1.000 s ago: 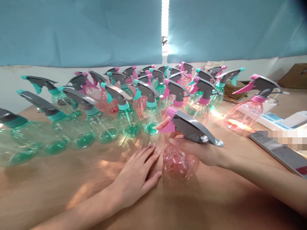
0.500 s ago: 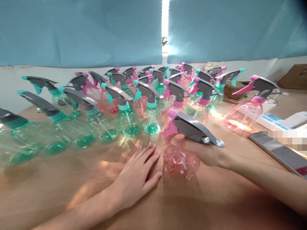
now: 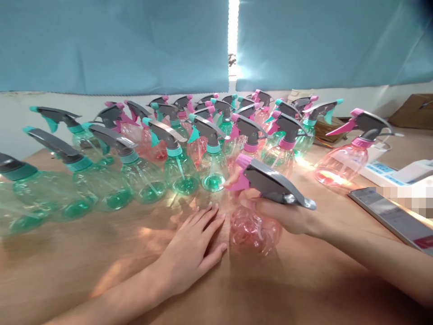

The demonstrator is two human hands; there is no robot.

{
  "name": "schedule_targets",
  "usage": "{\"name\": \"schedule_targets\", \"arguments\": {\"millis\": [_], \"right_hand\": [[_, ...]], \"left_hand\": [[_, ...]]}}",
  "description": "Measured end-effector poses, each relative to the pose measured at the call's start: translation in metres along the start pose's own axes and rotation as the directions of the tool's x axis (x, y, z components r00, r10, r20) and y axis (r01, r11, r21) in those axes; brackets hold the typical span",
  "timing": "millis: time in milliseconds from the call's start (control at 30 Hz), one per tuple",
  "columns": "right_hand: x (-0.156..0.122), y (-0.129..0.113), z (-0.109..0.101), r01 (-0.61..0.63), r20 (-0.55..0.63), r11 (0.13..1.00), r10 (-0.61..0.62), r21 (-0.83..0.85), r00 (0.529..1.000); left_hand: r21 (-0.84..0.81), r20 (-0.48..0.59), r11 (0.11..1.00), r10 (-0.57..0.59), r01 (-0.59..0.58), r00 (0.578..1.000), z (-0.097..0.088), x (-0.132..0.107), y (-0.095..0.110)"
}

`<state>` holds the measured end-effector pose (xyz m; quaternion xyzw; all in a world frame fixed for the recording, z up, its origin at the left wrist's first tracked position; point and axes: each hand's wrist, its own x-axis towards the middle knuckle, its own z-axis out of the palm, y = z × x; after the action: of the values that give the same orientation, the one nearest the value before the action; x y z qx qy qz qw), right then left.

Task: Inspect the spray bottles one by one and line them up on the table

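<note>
My right hand (image 3: 287,215) is wrapped round the neck of a pink spray bottle (image 3: 253,231) with a grey trigger head and pink nozzle (image 3: 270,183). The bottle stands on the wooden table (image 3: 101,253) just in front of me. My left hand (image 3: 194,250) lies flat on the table beside the bottle's left side, fingers stretched out, holding nothing. Right behind stand several green spray bottles (image 3: 179,169) in a row.
Many green and pink spray bottles fill the table's left and back. A lone pink bottle (image 3: 345,160) stands at the right. A white power strip (image 3: 389,169) and a flat grey device (image 3: 389,214) lie at the right edge. Blue curtains hang behind.
The pink bottle in my right hand has shifted very slightly; my left hand has stayed flat in place.
</note>
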<state>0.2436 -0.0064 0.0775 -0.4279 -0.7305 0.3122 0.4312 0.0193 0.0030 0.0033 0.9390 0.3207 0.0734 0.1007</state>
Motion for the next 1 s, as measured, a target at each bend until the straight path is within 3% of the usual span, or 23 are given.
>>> {"name": "schedule_targets", "arguments": {"millis": [200,400,667,833,1000], "right_hand": [[0.006,-0.004,0.006,0.078,0.031,0.978,-0.085,0.193,0.996],[0.001,0.004,0.009,0.021,0.038,0.97,-0.031,0.243,0.999],[0.0,0.008,0.01,0.013,0.006,0.995,-0.014,0.094,1.0],[-0.004,0.015,0.003,-0.012,0.171,0.997,0.0,0.072,0.985],[-0.009,0.023,0.003,-0.092,0.157,0.996,0.092,-0.007,0.983]], "left_hand": [[-0.001,0.011,1.0,-0.005,0.005,1.0,0.001,-0.001,-0.001],[-0.008,-0.024,1.0,0.009,-0.009,1.0,0.004,-0.002,-0.003],[-0.034,-0.013,0.999,-0.006,0.005,1.0,0.001,0.0,0.0],[-0.042,-0.015,0.999,0.003,-0.003,1.0,0.002,-0.001,-0.001],[-0.052,-0.004,0.999,-0.003,0.003,1.0,0.002,-0.001,0.0]]}}
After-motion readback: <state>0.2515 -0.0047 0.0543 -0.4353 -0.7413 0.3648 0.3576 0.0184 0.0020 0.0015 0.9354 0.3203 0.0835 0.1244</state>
